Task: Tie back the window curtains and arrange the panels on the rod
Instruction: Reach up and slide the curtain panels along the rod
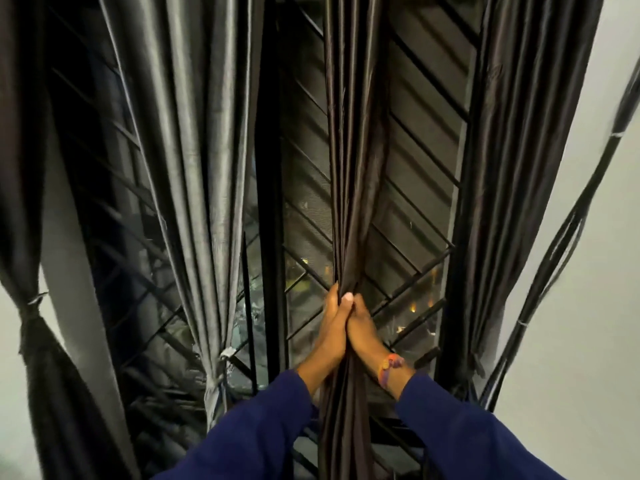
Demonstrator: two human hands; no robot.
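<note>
At frame centre, left hand (330, 327) and right hand (363, 332) press together, both clamped around the gathered dark brown satin panel (349, 188), bunching it into narrow vertical pleats. Beside it at left, a glossy grey panel (194, 168) hangs tied low. Behind: diagonal black window grille (415, 188).

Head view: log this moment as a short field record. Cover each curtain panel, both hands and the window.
left hand: gripping the middle dark panel, gathered into a bunch
right hand: gripping the same bunch, pressed against the left hand
far-left dark panel: cinched with a tie
silver panel: tied low
right dark panel: hanging; tie not visible
window grille: diagonal bars, lights beyond
wristband: on right wrist
</note>
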